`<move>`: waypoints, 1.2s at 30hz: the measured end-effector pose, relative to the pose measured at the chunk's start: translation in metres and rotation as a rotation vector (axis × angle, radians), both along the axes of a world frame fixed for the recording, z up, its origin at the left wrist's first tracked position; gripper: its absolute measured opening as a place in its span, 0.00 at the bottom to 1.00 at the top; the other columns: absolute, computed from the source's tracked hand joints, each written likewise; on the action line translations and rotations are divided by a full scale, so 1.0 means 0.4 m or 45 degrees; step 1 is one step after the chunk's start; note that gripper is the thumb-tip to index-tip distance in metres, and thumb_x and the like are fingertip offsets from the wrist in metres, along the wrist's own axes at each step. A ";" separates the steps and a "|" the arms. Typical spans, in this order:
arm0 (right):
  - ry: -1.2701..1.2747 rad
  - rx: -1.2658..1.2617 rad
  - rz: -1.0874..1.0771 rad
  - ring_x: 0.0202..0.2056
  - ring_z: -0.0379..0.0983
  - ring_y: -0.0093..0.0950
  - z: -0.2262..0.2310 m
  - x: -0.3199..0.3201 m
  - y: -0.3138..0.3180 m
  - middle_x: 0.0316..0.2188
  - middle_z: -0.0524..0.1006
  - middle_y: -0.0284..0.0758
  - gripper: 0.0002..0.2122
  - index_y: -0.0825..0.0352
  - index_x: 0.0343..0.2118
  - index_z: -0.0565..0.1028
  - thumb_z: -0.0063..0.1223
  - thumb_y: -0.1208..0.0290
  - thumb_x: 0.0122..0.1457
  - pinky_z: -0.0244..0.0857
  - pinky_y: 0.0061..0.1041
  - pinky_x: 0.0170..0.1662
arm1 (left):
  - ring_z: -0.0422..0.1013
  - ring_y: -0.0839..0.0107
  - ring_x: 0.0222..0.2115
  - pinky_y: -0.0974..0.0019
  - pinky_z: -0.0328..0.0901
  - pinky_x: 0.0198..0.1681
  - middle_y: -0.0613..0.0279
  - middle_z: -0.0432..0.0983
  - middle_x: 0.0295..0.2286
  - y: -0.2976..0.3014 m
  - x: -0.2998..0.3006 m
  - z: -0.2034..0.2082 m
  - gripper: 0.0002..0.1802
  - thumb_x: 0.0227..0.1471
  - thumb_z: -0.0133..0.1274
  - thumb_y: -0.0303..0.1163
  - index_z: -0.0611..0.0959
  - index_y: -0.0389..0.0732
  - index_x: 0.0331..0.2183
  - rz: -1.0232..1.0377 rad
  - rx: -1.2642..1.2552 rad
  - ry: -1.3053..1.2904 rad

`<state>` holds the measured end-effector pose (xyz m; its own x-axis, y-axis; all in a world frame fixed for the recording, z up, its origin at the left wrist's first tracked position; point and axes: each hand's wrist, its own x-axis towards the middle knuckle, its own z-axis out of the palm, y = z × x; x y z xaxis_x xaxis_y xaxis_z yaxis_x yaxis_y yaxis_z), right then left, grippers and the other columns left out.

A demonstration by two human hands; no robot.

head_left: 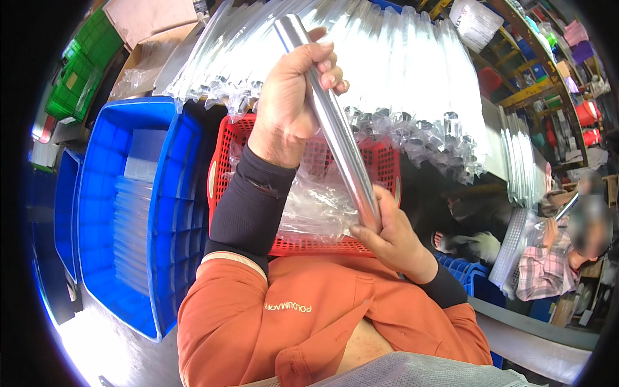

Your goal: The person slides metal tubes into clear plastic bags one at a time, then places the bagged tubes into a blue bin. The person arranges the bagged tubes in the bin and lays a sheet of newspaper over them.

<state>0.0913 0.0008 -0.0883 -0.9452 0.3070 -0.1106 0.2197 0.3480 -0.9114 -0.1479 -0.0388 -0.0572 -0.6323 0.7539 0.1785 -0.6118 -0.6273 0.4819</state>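
Note:
A shiny metal tube [338, 132] slants across the view in both my hands, its upper end pointing away to the left. My left hand [293, 87] wraps round its upper part, the thumb lying along the side. Lower down, my right hand [394, 235] grips the near end between thumb and fingers. Directly beneath the tube stands a red perforated basket [222, 145] with clear plastic bags [313, 206] lying loosely in it. Just beyond my hands, many similar tubes in clear plastic sleeves [400, 71] lie side by side in a wide row.
A large blue crate [164, 258] at the left holds a stack of plastic-wrapped flat items [132, 226]. Green crates [77, 71] stand at the far left. On the right, a co-worker in a plaid shirt [548, 267] holds a tube near a crowded shelf rack [548, 87].

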 end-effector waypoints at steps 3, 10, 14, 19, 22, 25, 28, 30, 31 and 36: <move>0.094 -1.206 0.199 0.20 0.66 0.26 0.001 0.004 0.014 0.26 0.66 0.37 0.28 0.65 0.56 0.58 0.57 0.69 0.53 0.63 0.25 0.24 | 0.60 0.81 0.15 0.69 0.61 0.26 0.72 0.62 0.18 0.023 0.034 0.007 0.30 0.54 0.49 0.31 0.61 0.35 0.56 -0.457 0.524 -0.232; 0.195 -1.787 0.327 0.14 0.59 0.20 0.023 -0.021 0.049 0.20 0.63 0.32 0.25 0.65 0.50 0.61 0.59 0.68 0.51 0.52 0.18 0.15 | 0.63 0.75 0.13 0.66 0.63 0.23 0.67 0.64 0.15 0.045 0.162 -0.028 0.43 0.46 0.52 0.25 0.52 0.39 0.62 -1.004 0.579 -0.082; 0.061 -0.898 -0.049 0.14 0.61 0.16 0.024 -0.008 0.073 0.24 0.69 0.31 0.22 0.68 0.47 0.64 0.58 0.70 0.50 0.57 0.17 0.16 | 0.63 0.74 0.13 0.66 0.63 0.23 0.67 0.65 0.15 0.036 0.147 0.006 0.33 0.48 0.51 0.22 0.60 0.34 0.56 -0.434 -0.058 0.190; -0.118 -1.252 0.229 0.13 0.61 0.15 -0.014 0.049 0.081 0.25 0.69 0.32 0.30 0.69 0.53 0.62 0.61 0.67 0.46 0.58 0.17 0.17 | 0.59 0.77 0.15 0.70 0.60 0.26 0.71 0.61 0.18 -0.008 0.010 0.073 0.16 0.55 0.47 0.26 0.69 0.39 0.46 0.324 -0.155 0.031; 0.018 -0.700 0.265 0.22 0.67 0.22 -0.047 0.063 0.072 0.26 0.70 0.32 0.30 0.70 0.52 0.63 0.61 0.66 0.46 0.63 0.21 0.27 | 0.59 0.77 0.16 0.69 0.59 0.27 0.70 0.62 0.20 -0.008 -0.025 0.035 0.11 0.59 0.46 0.31 0.71 0.41 0.43 0.388 -0.177 0.248; 0.057 0.155 -0.210 0.27 0.67 0.25 -0.059 0.049 0.076 0.28 0.70 0.33 0.20 0.69 0.48 0.66 0.57 0.73 0.52 0.64 0.21 0.33 | 0.66 0.71 0.24 0.66 0.65 0.34 0.61 0.68 0.25 0.026 -0.002 -0.012 0.15 0.62 0.42 0.36 0.70 0.38 0.46 0.332 -0.088 0.421; 0.220 -0.947 -0.014 0.23 0.67 0.23 -0.029 0.044 0.103 0.24 0.70 0.35 0.19 0.67 0.49 0.65 0.51 0.61 0.60 0.64 0.19 0.28 | 0.68 0.65 0.32 0.59 0.64 0.43 0.57 0.69 0.31 0.063 0.036 -0.026 0.21 0.64 0.38 0.42 0.71 0.35 0.47 0.268 0.109 0.348; 0.574 -1.447 0.198 0.23 0.67 0.21 -0.001 0.044 0.137 0.25 0.70 0.36 0.21 0.66 0.50 0.65 0.45 0.55 0.63 0.64 0.19 0.25 | 0.68 0.60 0.41 0.58 0.62 0.49 0.51 0.71 0.40 0.070 0.063 -0.044 0.25 0.63 0.38 0.44 0.71 0.32 0.48 0.056 -0.172 0.619; 0.656 -1.299 0.133 0.22 0.68 0.21 0.012 0.043 0.156 0.27 0.70 0.38 0.25 0.68 0.52 0.63 0.38 0.50 0.64 0.66 0.21 0.24 | 0.69 0.61 0.41 0.60 0.63 0.48 0.51 0.72 0.40 0.070 0.071 -0.057 0.23 0.63 0.40 0.43 0.72 0.32 0.47 -0.045 -0.455 0.877; 0.829 -1.352 -0.272 0.22 0.63 0.20 0.035 0.049 0.260 0.30 0.64 0.34 0.29 0.70 0.61 0.54 0.33 0.50 0.66 0.63 0.19 0.22 | 0.72 0.52 0.40 0.58 0.66 0.44 0.47 0.75 0.37 0.059 0.103 -0.226 0.19 0.46 0.55 0.31 0.78 0.34 0.42 -0.585 -0.762 2.277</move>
<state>0.1108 0.1049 -0.0743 -0.8601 0.5053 0.0702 -0.4120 -0.6069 -0.6796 -0.1065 -0.0154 -0.1475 0.1924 0.9813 -0.0113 0.7081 -0.1309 0.6938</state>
